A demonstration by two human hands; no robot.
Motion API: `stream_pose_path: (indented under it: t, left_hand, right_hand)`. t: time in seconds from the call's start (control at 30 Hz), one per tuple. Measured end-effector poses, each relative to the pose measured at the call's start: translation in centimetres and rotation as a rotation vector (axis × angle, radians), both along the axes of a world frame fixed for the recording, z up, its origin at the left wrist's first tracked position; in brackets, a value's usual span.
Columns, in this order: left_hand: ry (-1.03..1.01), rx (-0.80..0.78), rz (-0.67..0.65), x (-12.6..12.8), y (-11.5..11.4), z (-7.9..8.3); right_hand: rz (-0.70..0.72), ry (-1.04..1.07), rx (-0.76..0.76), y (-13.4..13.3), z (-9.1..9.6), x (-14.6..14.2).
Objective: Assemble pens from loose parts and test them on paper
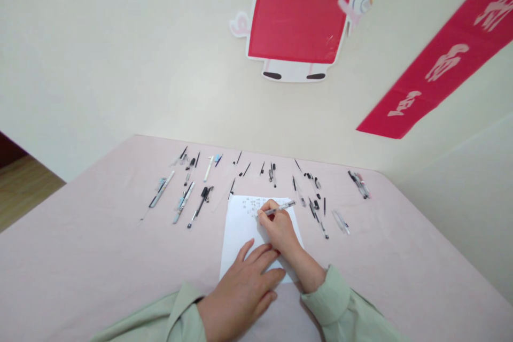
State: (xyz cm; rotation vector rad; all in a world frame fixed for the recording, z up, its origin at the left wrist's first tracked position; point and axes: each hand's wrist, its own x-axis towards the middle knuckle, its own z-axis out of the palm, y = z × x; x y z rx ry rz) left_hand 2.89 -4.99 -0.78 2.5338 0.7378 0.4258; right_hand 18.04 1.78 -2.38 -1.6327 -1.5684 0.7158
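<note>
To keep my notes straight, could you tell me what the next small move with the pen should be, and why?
Probably draw the pen a little way across the paper: the right hand grips it with the tip on the sheet beside small marks, and the left hand lies flat on the lower part.

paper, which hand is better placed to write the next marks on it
Right. The right hand grips a pen with its tip on the paper; the left hand lies flat on the paper's near edge, holding no pen.
</note>
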Motion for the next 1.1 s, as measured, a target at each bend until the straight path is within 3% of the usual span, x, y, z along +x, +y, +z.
stream_pose_path:
  t: [0.3,0.8,1.03,1.1]
  left_hand:
    - [0.008,0.007,-0.001,-0.1,0.1,0.0]
    - [0.014,0.026,-0.009,-0.1,0.1,-0.4]
    - [-0.001,0.021,-0.014,-0.2,0.2,-0.2]
    - [0.001,0.014,-0.016,-0.2,0.2,-0.3]
  right_hand:
    - [-0.030,0.080,0.014,0.2,0.2,0.2]
    - [0.047,0.284,0.044,0.5,0.5,1.0]
    - [0.014,0.932,-0.072,0.4,1.7,1.0]
    - [0.002,1.029,-0.083,0.4,2.2,1.1]
